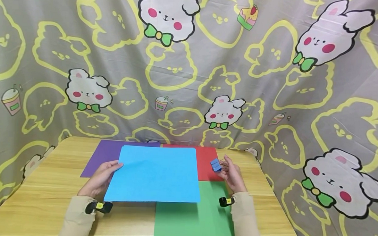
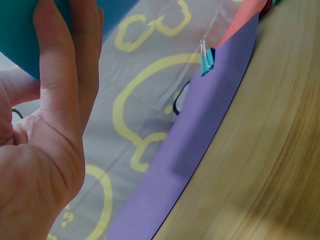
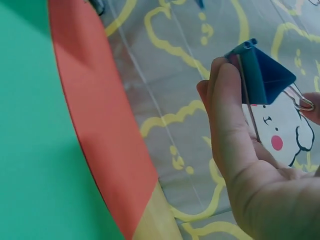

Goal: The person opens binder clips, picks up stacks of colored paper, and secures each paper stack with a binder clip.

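Note:
My left hand (image 1: pixel 100 177) grips the left edge of a bright blue sheet of paper (image 1: pixel 155 174), thumb on top and fingers beneath. The sheet is raised above the table, tilted toward me. To its right, my right hand (image 1: pixel 232 173) pinches a blue binder clip (image 1: pixel 216 164) by its wire handles. In the right wrist view the binder clip (image 3: pixel 265 75) shows its mouth parted, apart from any paper. A second, teal binder clip (image 2: pixel 207 61) is at the purple sheet (image 2: pixel 200 110) in the left wrist view; the raised paper hides that spot from the head view.
On the wooden table (image 1: pixel 43 182) lie purple paper (image 1: pixel 95 160) at back left, red paper (image 1: pixel 207 163) at back right and green paper (image 1: pixel 195 219) at front right. A patterned curtain (image 1: pixel 184 69) stands behind the table and along its sides.

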`<state>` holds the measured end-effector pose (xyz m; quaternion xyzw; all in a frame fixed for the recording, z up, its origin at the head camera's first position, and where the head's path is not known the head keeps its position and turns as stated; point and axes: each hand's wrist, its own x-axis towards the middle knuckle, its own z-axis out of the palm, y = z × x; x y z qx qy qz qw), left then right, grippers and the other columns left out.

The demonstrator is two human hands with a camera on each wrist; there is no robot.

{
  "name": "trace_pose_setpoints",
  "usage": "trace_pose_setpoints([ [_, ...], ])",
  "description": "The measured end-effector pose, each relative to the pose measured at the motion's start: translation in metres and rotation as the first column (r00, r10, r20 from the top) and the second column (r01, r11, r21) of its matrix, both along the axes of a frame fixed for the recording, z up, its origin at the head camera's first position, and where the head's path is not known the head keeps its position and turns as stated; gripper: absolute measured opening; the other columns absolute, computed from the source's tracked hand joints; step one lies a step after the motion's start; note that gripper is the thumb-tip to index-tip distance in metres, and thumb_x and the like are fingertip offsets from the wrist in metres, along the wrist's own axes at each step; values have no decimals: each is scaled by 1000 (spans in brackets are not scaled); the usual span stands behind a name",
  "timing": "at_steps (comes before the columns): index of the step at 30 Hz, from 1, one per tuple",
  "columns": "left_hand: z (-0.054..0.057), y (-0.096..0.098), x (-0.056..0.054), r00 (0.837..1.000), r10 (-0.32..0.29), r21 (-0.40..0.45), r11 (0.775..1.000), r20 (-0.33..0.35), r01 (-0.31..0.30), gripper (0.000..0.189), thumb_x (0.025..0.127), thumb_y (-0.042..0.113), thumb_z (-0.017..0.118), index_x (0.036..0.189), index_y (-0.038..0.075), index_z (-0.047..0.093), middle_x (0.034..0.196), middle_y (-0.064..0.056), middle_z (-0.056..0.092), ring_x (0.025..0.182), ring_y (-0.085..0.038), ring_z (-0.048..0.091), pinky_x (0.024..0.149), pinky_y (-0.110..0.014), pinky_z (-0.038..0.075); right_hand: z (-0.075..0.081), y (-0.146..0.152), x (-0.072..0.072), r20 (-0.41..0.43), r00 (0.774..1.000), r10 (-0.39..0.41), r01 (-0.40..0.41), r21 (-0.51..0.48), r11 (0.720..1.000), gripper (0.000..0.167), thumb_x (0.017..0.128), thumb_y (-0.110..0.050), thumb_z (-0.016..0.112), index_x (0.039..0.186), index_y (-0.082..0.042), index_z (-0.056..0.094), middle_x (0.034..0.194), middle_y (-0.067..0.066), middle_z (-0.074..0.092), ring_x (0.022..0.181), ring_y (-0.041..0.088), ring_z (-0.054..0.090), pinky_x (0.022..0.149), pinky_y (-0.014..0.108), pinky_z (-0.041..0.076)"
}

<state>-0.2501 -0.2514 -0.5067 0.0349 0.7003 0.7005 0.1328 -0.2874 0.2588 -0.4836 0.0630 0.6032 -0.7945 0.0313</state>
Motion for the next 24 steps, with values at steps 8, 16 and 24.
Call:
trace_pose_setpoints([
  [8,1,1,1,1000,1,-4,1000,9,-1,78,111,25,47,159,-14,-1,170,-27,-16,158,-42,-18,128,-57,-3,1,-10,0,22,998,-61,60,32,998,45,106,-42,55,79,-8,64,70,4,66,67,14,72,70,31,64],
  [16,1,2,0,1000,1,3,1000,14,-1,77,111,25,47,159,-14,1,170,-27,-14,158,-41,-17,128,-57,-3,-3,-21,-2,23,994,-104,103,29,994,44,107,-41,54,81,-5,59,69,3,58,62,12,65,69,31,64],
  [24,3,6,0,1000,1,0,1000,22,-1,80,111,26,47,159,-14,-3,170,-27,-14,158,-40,-20,128,-58,-5,-4,-30,-1,2,997,-82,82,10,997,44,109,-39,50,91,1,57,74,3,49,62,10,48,73,32,65],
])
